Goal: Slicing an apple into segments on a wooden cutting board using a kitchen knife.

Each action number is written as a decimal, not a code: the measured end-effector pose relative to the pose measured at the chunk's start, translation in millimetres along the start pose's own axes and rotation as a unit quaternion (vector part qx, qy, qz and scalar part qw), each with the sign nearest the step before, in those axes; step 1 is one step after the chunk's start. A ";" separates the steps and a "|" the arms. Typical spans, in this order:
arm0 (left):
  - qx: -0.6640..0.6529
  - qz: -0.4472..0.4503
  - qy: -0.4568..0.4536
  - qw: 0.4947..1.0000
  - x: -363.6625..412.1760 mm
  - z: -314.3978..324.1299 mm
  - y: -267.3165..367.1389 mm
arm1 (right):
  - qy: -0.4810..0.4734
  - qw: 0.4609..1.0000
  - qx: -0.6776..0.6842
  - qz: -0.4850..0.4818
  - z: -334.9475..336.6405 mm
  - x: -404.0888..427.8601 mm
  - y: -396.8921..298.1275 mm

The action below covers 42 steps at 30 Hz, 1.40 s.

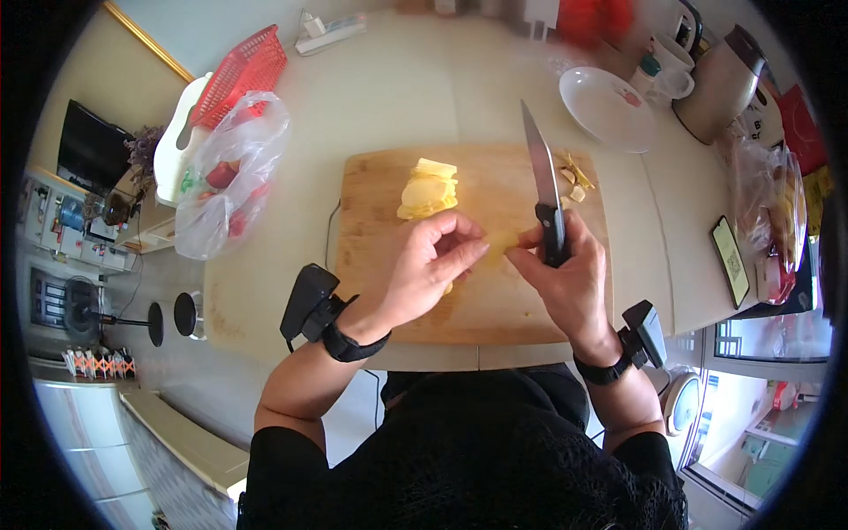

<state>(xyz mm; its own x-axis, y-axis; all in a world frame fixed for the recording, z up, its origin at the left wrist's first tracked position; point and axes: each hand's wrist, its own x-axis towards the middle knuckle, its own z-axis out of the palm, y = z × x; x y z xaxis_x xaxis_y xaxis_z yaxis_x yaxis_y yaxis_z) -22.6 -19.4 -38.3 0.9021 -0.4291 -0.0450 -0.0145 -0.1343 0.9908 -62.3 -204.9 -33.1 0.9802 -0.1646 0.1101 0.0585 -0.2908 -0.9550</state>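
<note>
My right hand (570, 271) grips the black handle of a kitchen knife (544, 165), its blade pointing up and away from me. Between my two hands is a thin, blurred yellow slice (501, 246), level with the right thumb and fingertips. The thumb and forefinger of my left hand (437, 258) pinch at its left edge. Below both hands lies a wooden cutting board (377, 265). A stack of yellow vegetable slices (427, 189), possibly ginger, sits on the board beyond my left hand. Small trimmings (575, 182) lie near its far right corner. Part of another yellow piece (448, 288) shows under my left hand.
Left on the table are a clear plastic bag (232, 179) with red items and a red plastic basket (242, 76). Farther back is a power strip (331, 34). At right stand a white plate (606, 109), a metal jug (719, 86) and a phone (730, 262).
</note>
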 end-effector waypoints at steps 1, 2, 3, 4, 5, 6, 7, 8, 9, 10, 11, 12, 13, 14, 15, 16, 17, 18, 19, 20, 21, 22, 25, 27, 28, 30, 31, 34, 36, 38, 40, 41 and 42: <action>0.001 0.000 0.002 1.000 -1.3 2.3 -1.9 | 0.007 1.000 0.002 0.005 0.2 -1.6 0.8; -0.002 0.012 0.015 1.000 -2.8 5.4 -3.6 | 0.010 0.999 0.038 0.009 1.4 -2.8 2.6; -0.005 0.023 0.027 0.999 -4.2 7.7 -4.9 | 0.008 0.999 0.039 0.009 0.7 -3.8 4.3; 0.014 -0.024 0.017 0.999 -5.9 5.8 -6.3 | 0.009 0.999 0.033 0.002 0.1 -4.5 6.2; 0.014 -0.025 0.019 0.999 -7.7 6.4 -6.2 | 0.010 1.000 0.026 -0.005 0.5 -4.9 8.0; 0.058 0.013 0.032 0.998 -8.3 9.1 -5.7 | 0.010 1.000 0.026 -0.005 1.5 -4.8 10.6; 0.101 0.050 0.046 0.993 -8.8 12.3 -5.0 | 0.023 0.998 0.052 -0.002 3.3 -4.6 13.7; 0.144 0.148 0.076 0.976 -8.3 17.8 -3.7 | 0.035 0.996 0.078 0.001 3.8 -4.2 15.4; 0.145 0.148 0.077 0.975 -8.8 18.5 -4.1 | 0.034 0.996 0.079 0.000 3.8 -3.8 15.2; 0.172 0.189 0.083 0.963 -9.1 18.7 -4.7 | 0.034 0.995 0.090 0.021 3.1 -3.2 14.9; 0.200 0.229 0.088 0.949 -9.2 18.2 -5.2 | 0.033 0.994 0.100 0.041 2.5 -2.6 14.3; 0.200 0.225 0.084 0.950 -9.2 16.3 -6.2 | 0.033 0.994 0.100 0.042 2.0 -2.4 13.5; 0.200 0.223 0.084 0.950 -7.7 11.8 -8.1 | 0.033 0.996 0.072 0.031 1.5 -1.9 12.1; 0.164 0.180 0.094 0.965 -4.4 4.8 -10.4 | 0.034 0.998 0.043 0.019 1.3 -0.9 11.7; 0.127 0.137 0.103 0.977 -0.5 -2.8 -10.5 | 0.035 0.998 0.043 0.020 -2.7 3.3 13.7; 0.117 0.105 0.116 0.981 3.9 -11.4 -4.7 | 0.031 0.998 -0.036 0.031 -10.8 11.7 18.1; 0.106 0.073 0.129 0.983 9.7 -21.5 1.4 | 0.027 0.992 -0.115 0.043 -18.7 19.7 22.7; 0.178 0.121 0.136 0.967 18.5 -34.2 -0.4 | 0.039 0.990 -0.129 0.033 -25.1 25.7 27.1; 0.249 0.166 0.146 0.943 26.6 -46.0 -4.4 | 0.053 0.987 -0.148 -0.018 -30.3 32.1 37.7; 0.250 0.167 0.148 0.942 33.0 -53.1 -6.6 | 0.058 0.988 -0.141 -0.017 -34.8 36.4 44.6; 0.273 0.141 0.136 0.942 38.2 -59.9 -9.1 | 0.062 0.989 -0.132 -0.015 -36.2 39.8 47.8; 0.295 0.114 0.124 0.941 41.8 -64.4 -11.4 | 0.060 0.990 -0.130 -0.017 -36.7 41.0 48.1; 0.348 0.141 0.109 0.920 48.3 -68.4 -18.0 | 0.049 0.993 -0.082 0.069 -35.9 41.2 45.6; 0.343 0.159 0.124 0.917 49.5 -66.1 -19.8 | 0.061 0.994 -0.072 0.053 -35.0 40.4 45.1; 0.336 0.178 0.139 0.914 50.4 -64.5 -20.6 | 0.061 0.994 -0.071 0.056 -34.9 40.5 47.5; 0.331 0.187 0.152 0.912 49.9 -60.7 -20.0 | 0.099 0.980 -0.172 -0.033 -35.1 41.4 54.5; 0.325 0.197 0.166 0.910 48.3 -58.9 -18.8 | 0.097 0.980 -0.171 -0.030 -34.7 42.3 56.3; 0.307 0.200 0.190 0.911 33.1 -51.5 -8.7 | 0.122 0.983 -0.134 -0.040 -33.9 43.3 56.9; 0.304 0.211 0.197 0.908 10.3 -47.5 -9.6 | 0.102 0.987 -0.126 0.000 -36.0 41.6 47.7; 0.309 0.231 0.207 0.899 -13.0 -40.7 -15.3 | 0.088 0.986 -0.138 -0.018 -35.2 41.1 49.3; 0.334 0.222 0.208 0.892 -37.7 -32.9 -21.7 | 0.074 0.985 -0.150 -0.038 -33.1 36.4 48.1; 0.367 0.228 0.210 0.877 -48.3 -31.3 -30.4 | 0.048 0.978 -0.177 -0.104 -29.5 31.3 46.1; 0.369 0.237 0.207 0.874 -58.9 -27.6 -34.4 | 0.024 0.964 -0.203 -0.171 -28.7 24.5 38.6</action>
<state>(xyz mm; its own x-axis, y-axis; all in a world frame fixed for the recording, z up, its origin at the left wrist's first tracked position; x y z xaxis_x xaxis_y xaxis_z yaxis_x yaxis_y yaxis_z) -63.4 35.1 -66.2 0.7957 -0.2527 0.5504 -0.5658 -0.6345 0.5266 -41.4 -247.2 -59.3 0.9065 -0.0334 0.4209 0.2882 -0.6797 -0.6746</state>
